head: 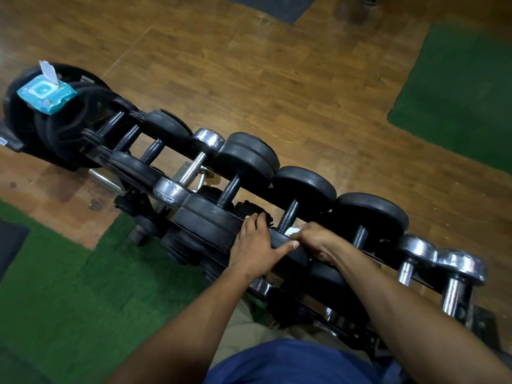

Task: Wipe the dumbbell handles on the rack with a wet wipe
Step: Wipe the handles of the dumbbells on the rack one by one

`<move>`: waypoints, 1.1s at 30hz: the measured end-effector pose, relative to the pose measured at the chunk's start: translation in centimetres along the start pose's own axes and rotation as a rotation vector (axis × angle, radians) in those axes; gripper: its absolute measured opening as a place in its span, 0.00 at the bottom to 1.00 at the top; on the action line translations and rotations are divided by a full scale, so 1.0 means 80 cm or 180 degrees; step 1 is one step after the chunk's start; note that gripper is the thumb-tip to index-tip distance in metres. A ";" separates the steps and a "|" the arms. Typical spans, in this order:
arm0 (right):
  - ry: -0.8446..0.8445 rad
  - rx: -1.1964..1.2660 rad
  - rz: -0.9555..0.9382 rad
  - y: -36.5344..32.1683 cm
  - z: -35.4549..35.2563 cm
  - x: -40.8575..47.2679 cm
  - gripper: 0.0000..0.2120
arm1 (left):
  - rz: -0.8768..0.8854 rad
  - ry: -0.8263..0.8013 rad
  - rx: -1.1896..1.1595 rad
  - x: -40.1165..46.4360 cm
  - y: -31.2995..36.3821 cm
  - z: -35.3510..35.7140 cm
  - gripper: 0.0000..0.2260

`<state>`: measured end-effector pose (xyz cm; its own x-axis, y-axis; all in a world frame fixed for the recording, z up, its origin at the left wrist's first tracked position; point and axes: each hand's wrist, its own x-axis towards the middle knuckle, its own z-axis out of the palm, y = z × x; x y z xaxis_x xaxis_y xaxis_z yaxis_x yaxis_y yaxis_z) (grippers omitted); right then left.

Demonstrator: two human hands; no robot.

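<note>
The wet wipe (291, 231) is a small white wad pressed against the near end of a dark dumbbell handle (288, 216) on the top row of the rack (432, 281), roughly midway along it. The right hand (318, 241) is closed around the wipe, fingers curled tight, knuckles up, holding it to the bar where the bar meets the near black weight (288, 246). The left hand (256, 245) lies open and flat on that same weight, fingers spread forward over its top, thumb stretched right until it nearly touches the right hand. Both forearms reach in from below, bare, the right one crossing over the near rail and hiding part of the next dumbbell.

Along the rack, black rubber dumbbells sit side by side, with chrome ones (454, 268) at the right end and another chrome one (194, 164) further left. At the far left end a blue pack of wipes (45, 94) rests on stacked weight plates (63, 128), its flap standing open. Wood floor (277, 79) and green mats (465, 87) surround the rack.
</note>
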<state>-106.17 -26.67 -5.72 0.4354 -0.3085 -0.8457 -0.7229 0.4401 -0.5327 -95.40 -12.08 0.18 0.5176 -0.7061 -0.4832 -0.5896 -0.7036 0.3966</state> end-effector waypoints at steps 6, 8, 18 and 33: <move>-0.0310 -0.0135 0.0131 -0.004 -0.001 -0.003 0.12 | -0.0022 -0.0024 -0.0001 -0.001 0.001 -0.002 0.54; -0.0243 0.0155 0.0192 -0.010 0.006 0.000 0.13 | -0.0024 -0.0033 -0.0009 -0.001 0.000 -0.002 0.55; 0.0726 0.0745 -0.0119 -0.023 0.009 0.009 0.15 | -0.0006 -0.0001 -0.0046 -0.001 0.000 -0.002 0.54; 0.1171 -0.5634 -0.2289 -0.101 0.005 -0.005 0.06 | 0.0049 0.0245 -0.0246 -0.005 -0.002 0.006 0.53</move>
<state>-100.27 -29.74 -1.13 0.9034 -0.2518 -0.3472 -0.2288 -0.9676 0.1065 -95.81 -11.64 -0.11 0.5567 -0.7189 -0.4162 -0.5499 -0.6945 0.4640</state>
